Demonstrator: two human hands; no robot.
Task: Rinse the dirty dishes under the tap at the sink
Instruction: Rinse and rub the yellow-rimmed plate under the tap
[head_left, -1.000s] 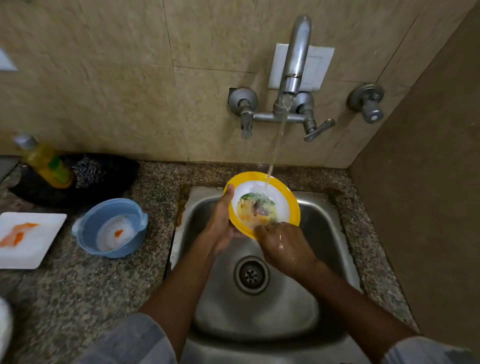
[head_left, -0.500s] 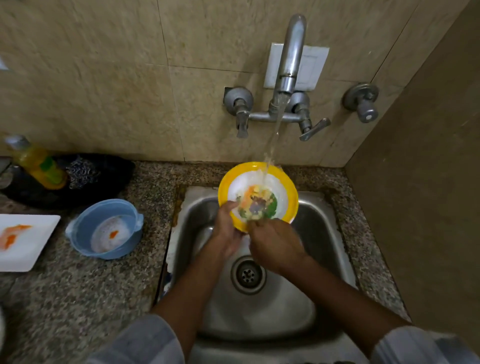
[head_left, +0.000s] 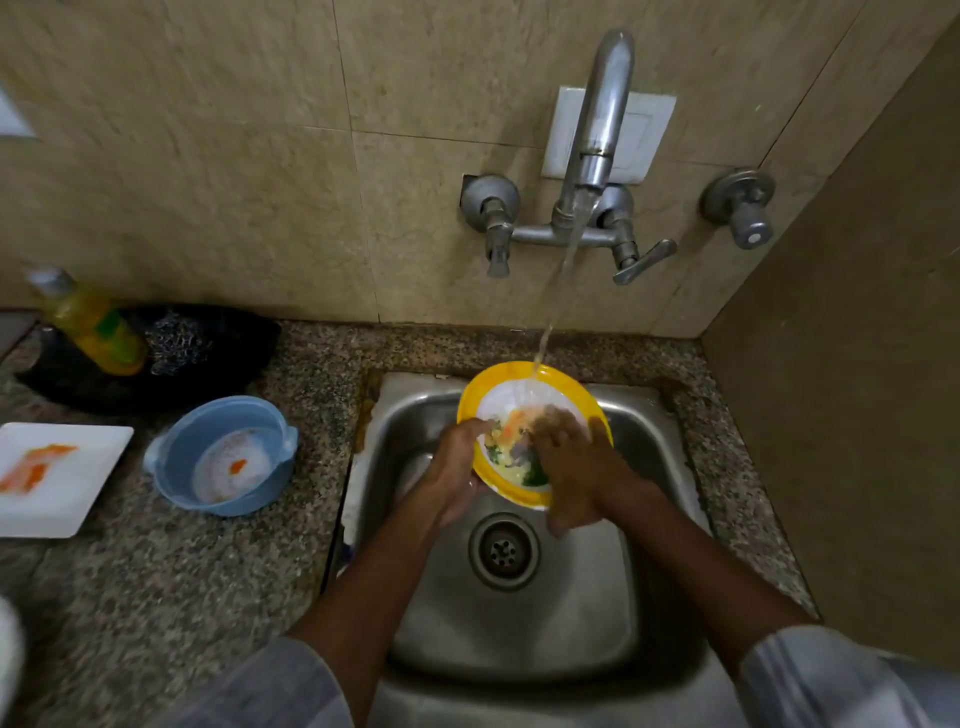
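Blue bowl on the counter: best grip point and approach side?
Probably the blue bowl by the small lug handle on its right rim, approached from the sink side. It sits upright and apart from the white plate; its inside is soapy.

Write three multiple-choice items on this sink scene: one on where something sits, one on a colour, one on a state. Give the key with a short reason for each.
1. Where is the blue bowl?
A. on the counter left of the sink
B. inside the sink
C. under the tap

2. What colour is the rim of the plate being rinsed?
A. red
B. yellow
C. black

3. What is the state of the tap?
A. off and dry
B. running onto the plate
C. dripping into the blue bowl

Key: 1 A, the bowl stands on the speckled counter beside the sink. 2 B, a yellow band rings the white centre. 3 B, a stream falls from the spout to the plate's upper edge while the left hand holds the plate and the right hand rubs its face.
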